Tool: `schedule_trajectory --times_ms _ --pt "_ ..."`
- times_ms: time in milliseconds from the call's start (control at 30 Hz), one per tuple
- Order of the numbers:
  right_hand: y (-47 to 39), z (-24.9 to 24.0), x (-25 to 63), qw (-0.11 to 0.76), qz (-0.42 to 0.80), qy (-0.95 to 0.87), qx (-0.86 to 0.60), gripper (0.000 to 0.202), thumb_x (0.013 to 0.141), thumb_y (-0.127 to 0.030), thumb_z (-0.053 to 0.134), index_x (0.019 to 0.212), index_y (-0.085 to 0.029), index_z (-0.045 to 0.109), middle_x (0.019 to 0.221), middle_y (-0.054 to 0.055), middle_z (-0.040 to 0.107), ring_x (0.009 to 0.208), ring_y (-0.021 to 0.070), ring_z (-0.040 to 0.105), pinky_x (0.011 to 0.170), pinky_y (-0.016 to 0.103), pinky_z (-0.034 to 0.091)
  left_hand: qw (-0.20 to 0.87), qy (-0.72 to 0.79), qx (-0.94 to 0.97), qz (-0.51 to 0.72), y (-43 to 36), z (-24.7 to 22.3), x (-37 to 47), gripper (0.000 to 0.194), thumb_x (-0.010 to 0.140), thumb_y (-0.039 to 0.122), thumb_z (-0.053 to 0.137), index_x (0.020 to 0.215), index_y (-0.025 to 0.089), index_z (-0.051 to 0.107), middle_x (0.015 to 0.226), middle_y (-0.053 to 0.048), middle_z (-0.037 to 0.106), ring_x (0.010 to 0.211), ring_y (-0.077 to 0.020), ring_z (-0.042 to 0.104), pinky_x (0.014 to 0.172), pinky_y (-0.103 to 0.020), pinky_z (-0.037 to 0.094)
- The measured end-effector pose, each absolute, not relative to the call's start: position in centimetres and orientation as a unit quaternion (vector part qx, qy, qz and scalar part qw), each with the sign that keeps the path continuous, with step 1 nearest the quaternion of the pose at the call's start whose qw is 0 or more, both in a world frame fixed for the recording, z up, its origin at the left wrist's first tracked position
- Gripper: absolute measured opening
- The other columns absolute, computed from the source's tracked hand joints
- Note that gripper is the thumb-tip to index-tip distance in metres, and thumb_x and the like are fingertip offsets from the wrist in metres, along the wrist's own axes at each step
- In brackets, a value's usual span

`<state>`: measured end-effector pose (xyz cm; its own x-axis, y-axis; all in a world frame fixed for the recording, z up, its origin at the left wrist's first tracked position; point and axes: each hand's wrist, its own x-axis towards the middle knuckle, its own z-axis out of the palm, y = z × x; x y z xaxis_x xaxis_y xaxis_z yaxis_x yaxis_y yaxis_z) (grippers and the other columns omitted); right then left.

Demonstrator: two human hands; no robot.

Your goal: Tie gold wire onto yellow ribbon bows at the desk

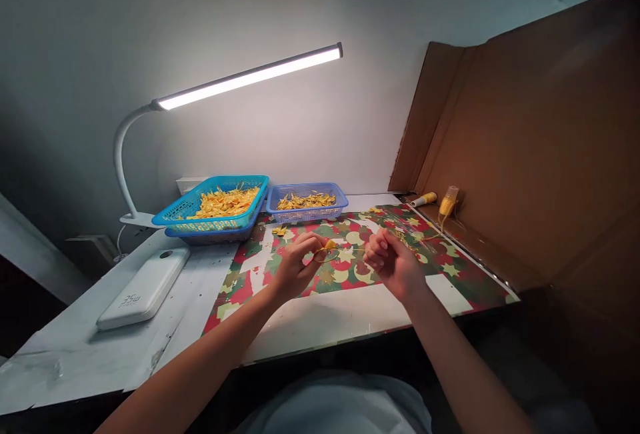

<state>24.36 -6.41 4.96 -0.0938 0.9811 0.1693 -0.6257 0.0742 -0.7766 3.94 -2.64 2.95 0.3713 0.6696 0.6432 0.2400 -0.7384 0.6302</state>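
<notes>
My left hand (299, 262) pinches a small yellow piece (331, 245) above the patterned sheet (345, 280) — fingertips pressed together. My right hand (397, 267), fingers curled in, holds the yellow thread (353, 249) — straight between both hands.

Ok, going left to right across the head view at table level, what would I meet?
White device with a display, turquoise basket, left hand, small yellow piece, yellow strand, right hand, yellow item with a clear top.
</notes>
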Motion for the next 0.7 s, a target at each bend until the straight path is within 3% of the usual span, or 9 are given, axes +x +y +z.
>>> schedule_trajectory --times_ms 200,533,700 --pt "-8.5 3.9 22.4 0.633 0.626 -0.395 -0.229 0.040 0.078 -0.043 0.062 0.056 -0.019 0.038 0.054 -0.005 0.028 0.049 0.0092 0.027 0.052 0.027 0.028 0.464 0.313 0.666 0.493 -2.1 2.3 4.5 0.024 0.076 0.039 0.059 0.069 0.017 0.054 0.068 0.000 0.052 0.065 -0.0124 0.044 0.061 -0.024 0.035" --pt "-10.1 2.6 20.2 0.601 0.673 -0.393 -0.178 0.039 0.079 -0.041 0.063 0.055 -0.018 0.042 0.054 -0.004 0.032 0.048 0.0083 0.030 0.052 0.027 0.026 0.483 0.320 0.663 0.474 -2.4 2.5 4.7 0.020 0.073 0.036 0.061 0.068 0.017 0.055 0.065 0.002 0.049 0.062 -0.0106 0.038 0.057 -0.023 0.030" --pt "-8.9 1.4 20.0 0.587 0.694 -0.374 -0.184 0.036 0.078 -0.037 0.063 0.056 -0.018 0.042 0.054 -0.005 0.031 0.047 0.0080 0.028 0.051 0.026 0.026 0.585 0.286 0.555 0.518 -2.1 2.4 4.5 0.021 0.067 0.034 0.067 0.074 0.017 0.057 0.067 0.002 0.049 0.061 -0.0097 0.039 0.060 -0.025 0.032"
